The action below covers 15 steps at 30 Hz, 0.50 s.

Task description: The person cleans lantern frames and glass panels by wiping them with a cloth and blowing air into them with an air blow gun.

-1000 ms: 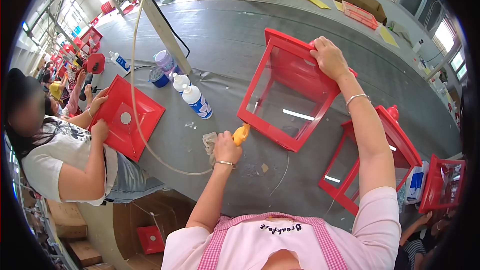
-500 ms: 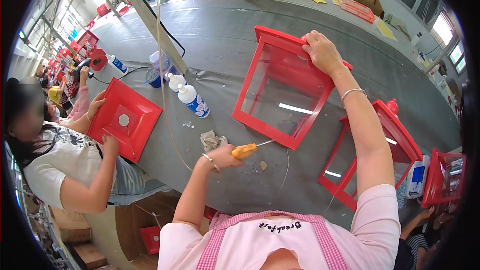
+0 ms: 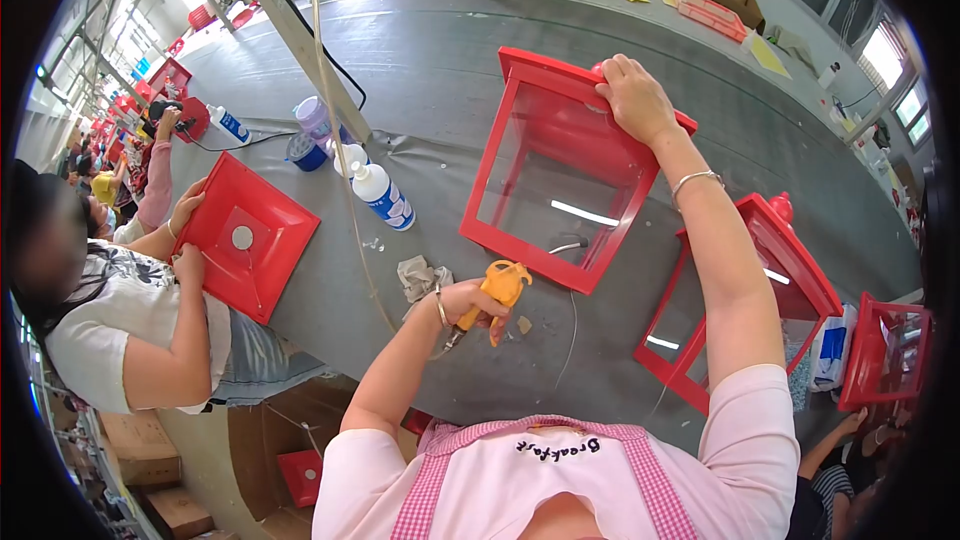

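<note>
My left hand (image 3: 478, 307) is closed around an orange air blow gun (image 3: 507, 283), with its hose fitting below the fist. The gun's thin nozzle (image 3: 570, 246) shows within the lower part of a red lantern's frame. That lantern (image 3: 545, 262) has clear panes and stands tilted on the grey table. At its red top, my right hand (image 3: 638, 100) wraps its fingers around the knob end. A crumpled rag (image 3: 420, 278) lies beside my left hand, near a small tan scrap (image 3: 524, 324).
A second red lantern (image 3: 822, 285) stands by my right arm, with another (image 3: 853, 380) farther right. White-and-blue bottles (image 3: 385, 202) and a purple-lidded tub (image 3: 312, 117) stand left of centre. A co-worker (image 3: 150, 330) on the left holds a red square piece (image 3: 280, 230). A post (image 3: 300, 35) rises behind.
My left hand has turned the blow gun more upright, and its nozzle now appears inside the lantern's frame. The co-worker's lower hand has moved up to the red piece's edge.
</note>
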Available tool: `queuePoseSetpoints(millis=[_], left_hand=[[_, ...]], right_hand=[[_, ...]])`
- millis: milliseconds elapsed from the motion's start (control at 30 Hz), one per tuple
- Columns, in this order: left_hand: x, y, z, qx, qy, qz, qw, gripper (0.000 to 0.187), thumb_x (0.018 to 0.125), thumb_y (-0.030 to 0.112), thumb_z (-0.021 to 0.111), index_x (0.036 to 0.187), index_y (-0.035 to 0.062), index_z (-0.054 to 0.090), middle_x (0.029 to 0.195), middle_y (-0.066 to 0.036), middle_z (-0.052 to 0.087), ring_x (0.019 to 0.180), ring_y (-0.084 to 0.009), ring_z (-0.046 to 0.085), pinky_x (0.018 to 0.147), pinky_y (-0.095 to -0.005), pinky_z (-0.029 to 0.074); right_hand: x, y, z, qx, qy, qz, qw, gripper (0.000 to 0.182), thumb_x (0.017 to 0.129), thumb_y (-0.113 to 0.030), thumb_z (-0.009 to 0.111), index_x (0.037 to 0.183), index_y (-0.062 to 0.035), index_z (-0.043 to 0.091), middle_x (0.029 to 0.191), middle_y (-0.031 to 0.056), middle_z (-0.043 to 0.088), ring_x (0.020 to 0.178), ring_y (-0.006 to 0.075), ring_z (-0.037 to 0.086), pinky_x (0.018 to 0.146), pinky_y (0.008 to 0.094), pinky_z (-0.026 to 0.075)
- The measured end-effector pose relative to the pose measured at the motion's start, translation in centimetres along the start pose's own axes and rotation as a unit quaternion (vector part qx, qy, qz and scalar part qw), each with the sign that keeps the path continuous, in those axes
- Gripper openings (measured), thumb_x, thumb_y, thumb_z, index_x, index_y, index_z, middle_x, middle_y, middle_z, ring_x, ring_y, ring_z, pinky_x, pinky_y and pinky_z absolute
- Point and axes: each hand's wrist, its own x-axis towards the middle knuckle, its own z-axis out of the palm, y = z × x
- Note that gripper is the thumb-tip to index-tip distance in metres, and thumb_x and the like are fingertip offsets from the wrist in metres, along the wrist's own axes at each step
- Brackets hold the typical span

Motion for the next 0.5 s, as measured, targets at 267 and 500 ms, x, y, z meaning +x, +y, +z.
queuePoseSetpoints(millis=[267, 500], left_hand=[[0.3, 0.1, 1.0, -0.020, 0.059, 0.048, 0.997, 0.015, 0.084, 0.017, 0.066, 0.083, 0.0034, 0.060, 0.073, -0.010, 0.066, 0.069, -0.0213, 0.068, 0.053, -0.0261, 0.040], [0.8, -0.3, 3.3, 0.036, 0.251, 0.111, 0.961, 0.017, 0.087, 0.020, 0.066, 0.083, 0.0054, 0.059, 0.070, -0.005, 0.064, 0.069, -0.0163, 0.066, 0.056, -0.0258, 0.041]], right_hand=[[0.2, -0.1, 0.0, 0.006, -0.001, -0.006, 1.000, 0.019, 0.090, -0.014, 0.061, 0.102, -0.0014, 0.053, 0.101, 0.0143, 0.057, 0.101, 0.0335, 0.057, 0.089, 0.0408, 0.049], [0.2, -0.2, -0.2, 0.008, 0.000, -0.011, 1.000, 0.019, 0.090, -0.014, 0.061, 0.102, -0.0013, 0.053, 0.101, 0.0149, 0.056, 0.101, 0.0337, 0.057, 0.089, 0.0412, 0.049]])
